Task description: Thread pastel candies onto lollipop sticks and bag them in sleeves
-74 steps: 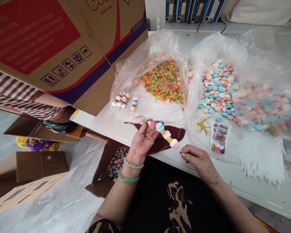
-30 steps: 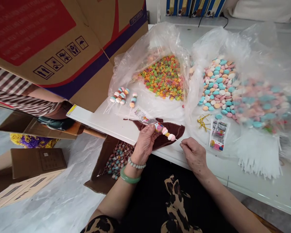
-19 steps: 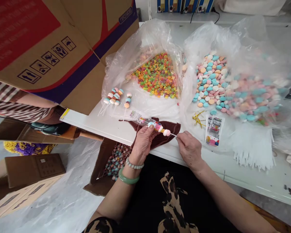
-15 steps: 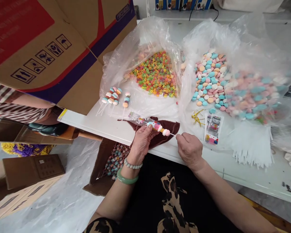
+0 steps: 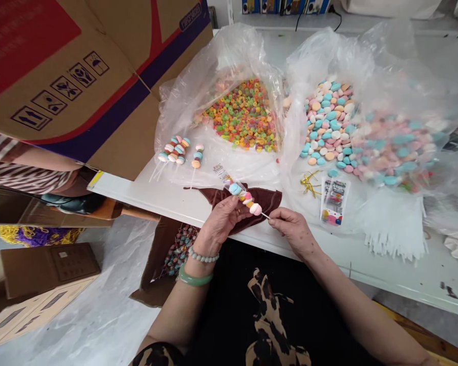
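Over the table's front edge I hold a candy skewer (image 5: pixel 248 197) with blue, pink, orange and white pieces threaded on a white stick. My left hand (image 5: pixel 224 216) is closed on its side below the blue piece. A clear printed wrapper (image 5: pixel 222 173) extends past the skewer's far end; how much of the candy it covers I cannot tell. My right hand (image 5: pixel 290 226) pinches the lower end of the stick. A dark brown cloth (image 5: pixel 265 208) lies under the skewer. Several finished-looking candy skewers (image 5: pixel 174 150) lie to the left, with a single shorter one (image 5: pixel 197 156) beside them.
Behind are plastic bags with small candy rings (image 5: pixel 244 117) and pastel candies (image 5: pixel 330 122). To the right lie yellow ties (image 5: pixel 310 183), printed wrappers (image 5: pixel 334 201) and white sticks (image 5: pixel 395 231). A large carton (image 5: pixel 99 76) stands left; an open box of candy (image 5: pixel 180 249) sits below the edge.
My right hand has moved left and its fingers now show pinching the stick. The skewer has tilted more steeply, and its wrapper end has swung up and right.
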Demonstrator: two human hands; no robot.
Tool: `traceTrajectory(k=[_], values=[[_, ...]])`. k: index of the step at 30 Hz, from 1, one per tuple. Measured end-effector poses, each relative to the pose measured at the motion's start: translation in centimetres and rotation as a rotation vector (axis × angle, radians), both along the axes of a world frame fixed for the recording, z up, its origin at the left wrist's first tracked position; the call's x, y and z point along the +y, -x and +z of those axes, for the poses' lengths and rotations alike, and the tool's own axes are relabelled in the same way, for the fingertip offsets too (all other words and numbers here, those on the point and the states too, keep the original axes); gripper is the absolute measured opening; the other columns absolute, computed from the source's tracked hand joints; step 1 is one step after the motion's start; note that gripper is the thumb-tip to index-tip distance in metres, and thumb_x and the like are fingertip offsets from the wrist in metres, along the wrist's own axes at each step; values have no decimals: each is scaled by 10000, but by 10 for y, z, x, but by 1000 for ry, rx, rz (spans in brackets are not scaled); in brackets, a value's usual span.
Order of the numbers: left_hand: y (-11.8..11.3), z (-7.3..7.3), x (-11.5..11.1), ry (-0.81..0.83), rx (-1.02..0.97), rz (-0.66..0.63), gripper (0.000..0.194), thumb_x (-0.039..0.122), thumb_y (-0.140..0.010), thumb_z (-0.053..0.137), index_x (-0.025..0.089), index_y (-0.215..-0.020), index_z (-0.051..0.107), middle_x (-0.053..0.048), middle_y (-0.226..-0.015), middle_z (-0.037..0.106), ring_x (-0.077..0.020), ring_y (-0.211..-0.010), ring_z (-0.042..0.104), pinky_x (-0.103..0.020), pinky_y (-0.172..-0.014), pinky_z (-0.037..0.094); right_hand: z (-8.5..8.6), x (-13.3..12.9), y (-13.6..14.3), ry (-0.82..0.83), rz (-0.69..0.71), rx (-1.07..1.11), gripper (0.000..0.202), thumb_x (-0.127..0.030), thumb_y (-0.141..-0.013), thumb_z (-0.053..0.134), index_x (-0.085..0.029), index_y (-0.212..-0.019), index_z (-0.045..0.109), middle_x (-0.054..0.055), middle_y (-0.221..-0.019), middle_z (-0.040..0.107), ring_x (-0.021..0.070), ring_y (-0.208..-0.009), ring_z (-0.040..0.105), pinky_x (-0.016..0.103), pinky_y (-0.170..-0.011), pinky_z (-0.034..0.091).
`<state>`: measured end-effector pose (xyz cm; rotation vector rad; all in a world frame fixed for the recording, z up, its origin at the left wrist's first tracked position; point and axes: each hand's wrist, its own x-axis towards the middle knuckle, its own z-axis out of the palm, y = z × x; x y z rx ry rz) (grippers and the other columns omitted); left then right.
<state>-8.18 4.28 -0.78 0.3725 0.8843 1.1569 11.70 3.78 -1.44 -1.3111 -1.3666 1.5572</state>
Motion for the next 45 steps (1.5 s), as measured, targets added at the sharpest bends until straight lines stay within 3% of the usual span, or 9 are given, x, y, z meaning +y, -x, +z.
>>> traceTrajectory(k=[4, 9, 19, 22, 26, 34, 38, 41, 45], values=[[10, 7, 5, -24, -33, 166, 348, 309, -757, 756, 128, -1038, 659, -120, -1035, 709, -239, -955, 692, -369, -895, 541, 5, -2, 0, 50, 12, 22, 127, -312, -710, 633, -202, -656, 597, -43, -603, 466, 115, -574, 385, 266, -569, 324], [11, 7, 8, -15, -14, 267, 246, 273, -774, 736, 118, -952, 666, -102, -920, 721, -241, -914, 700, -364, -846, 562, 6, 0, 0, -42, -22, -25, 108, -297, -717, 617, -208, -656, 607, -28, -646, 527, 138, -637, 448, 285, -643, 361], [24, 2, 5, -41, 78, 198, 236, 310, -767, 742, 125, -901, 684, -63, -843, 718, -174, -781, 689, -267, -679, 580, -3, 3, -7, -68, -10, -41, 99, -267, -730, 621, -203, -655, 624, -23, -670, 552, 141, -686, 480, 286, -695, 371], [27, 3, 6, -54, 115, 205, 275, 330, -747, 763, 118, -905, 686, -62, -832, 721, -168, -757, 689, -259, -670, 577, -4, 2, -7, 58, -6, 48, 85, -269, -703, 655, -196, -663, 637, -30, -630, 530, 116, -621, 438, 262, -609, 342], [24, 1, 4, -147, 90, 184, 325, 360, -742, 769, 124, -950, 686, -73, -897, 726, -185, -836, 699, -280, -759, 578, -4, 1, -3, 346, -23, 216, 154, -292, -623, 727, -169, -650, 638, -36, -553, 488, 64, -483, 315, 231, -461, 198], [11, -5, 2, -165, -24, 127, 349, 364, -772, 745, 126, -1016, 669, -85, -980, 715, -234, -975, 693, -367, -920, 556, -9, 0, 0, 753, 48, 505, 256, -215, -523, 798, -143, -660, 594, -60, -514, 461, -9, -397, 171, 190, -422, 84], [10, -3, 4, -76, -27, 125, 351, 433, -834, 660, 117, -988, 658, -99, -934, 717, -234, -936, 703, -338, -833, 584, -7, -3, 2, 562, -49, 405, 229, -259, -558, 771, -156, -650, 588, -60, -523, 450, 21, -419, 210, 209, -426, 114], [7, 0, 3, -27, 6, 154, 367, 469, -856, 617, 114, -941, 657, -101, -909, 717, -219, -882, 710, -306, -770, 588, -5, -5, 3, 255, -137, 212, 155, -292, -647, 700, -177, -661, 596, -45, -558, 469, 73, -485, 314, 233, -464, 220], [-5, 4, -2, -114, 95, 235, 377, 481, -832, 642, 120, -940, 660, -89, -908, 712, -211, -876, 706, -312, -789, 578, -5, -10, 4, -243, -114, -164, 124, -256, -780, 575, -210, -665, 571, -15, -649, 530, 138, -638, 474, 279, -631, 367]])
